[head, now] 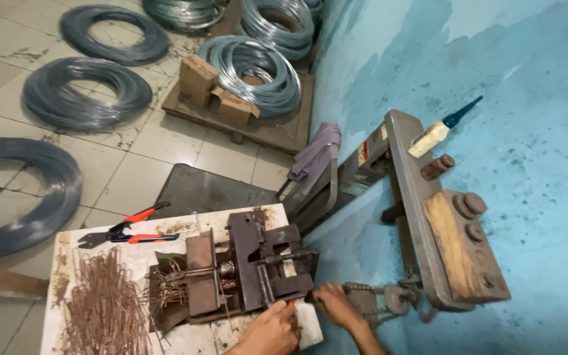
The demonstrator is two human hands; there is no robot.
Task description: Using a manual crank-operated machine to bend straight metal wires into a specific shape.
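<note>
A dark metal wire-bending jig (244, 269) sits bolted on a white worktable (133, 253). My left hand (272, 329) rests at the jig's near edge, fingers curled on something orange that is mostly hidden. To its right, my right hand (335, 306) grips the end of the jig's lever where a chain linkage (382, 299) begins. Several bent rusty wire pieces (110, 306) lie heaped on the table's left side, and more sit in the jig's tray.
Red-handled bolt cutters (129, 230) lie on the table's far edge. A grey lever frame with a wooden block (451, 246) leans on the blue wall. Several wire coils (87, 92) lie on the tiled floor, others on a wooden pallet (277, 128) with cardboard boxes.
</note>
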